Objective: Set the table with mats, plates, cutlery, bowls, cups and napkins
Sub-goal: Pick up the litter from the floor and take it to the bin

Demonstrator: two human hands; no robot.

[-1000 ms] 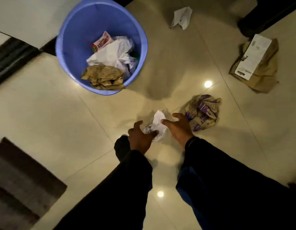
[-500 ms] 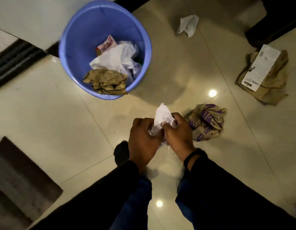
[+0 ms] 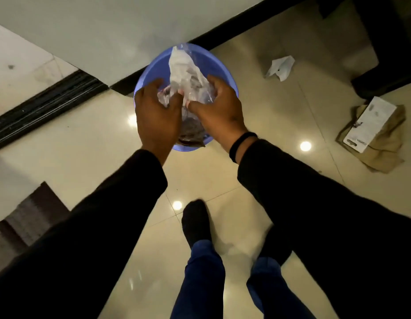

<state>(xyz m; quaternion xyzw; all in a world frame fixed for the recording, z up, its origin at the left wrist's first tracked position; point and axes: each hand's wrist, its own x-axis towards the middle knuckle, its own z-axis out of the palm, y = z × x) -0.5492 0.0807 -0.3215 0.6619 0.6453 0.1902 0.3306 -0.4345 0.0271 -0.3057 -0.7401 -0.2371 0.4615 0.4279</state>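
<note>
Nearest me are my two legs in blue trousers and my two dark-socked feet [image 3: 196, 223] on the pale glossy floor tiles [image 3: 280, 116]. A dark striped mat [image 3: 27, 217] cuts in at the near left corner, its edge well clear of my feet. Between the mat and my legs the tiles give open room, and more opens to the right.

Above my feet, both arms in black sleeves reach forward. My left hand [image 3: 157, 116] and right hand [image 3: 219, 109] meet over the blue bin [image 3: 222, 70], each with fingers curled into one crumpled clear plastic wrapper [image 3: 185, 74], which sticks up between them above the bin's mouth. My right wrist carries one black band [image 3: 242, 146]. My hands and the wrapper hide most of the bin's inside; I can make out only something dark near its closer rim.

To the right, well apart from the bin, lies one crumpled brown paper bag [image 3: 384, 143] with one white card [image 3: 370, 124] resting on top. Farther off, one scrap of white paper [image 3: 280, 67] lies on the tiles. No mats, plates, cutlery, bowls, cups or napkins show from here.

Just behind the bin runs a black skirting strip [image 3: 225, 25] under a pale wall [image 3: 96, 31], closing off that side. A dark floor track [image 3: 43, 107] crosses at far left, and dark furniture [image 3: 388, 42] blocks the far right corner.
</note>
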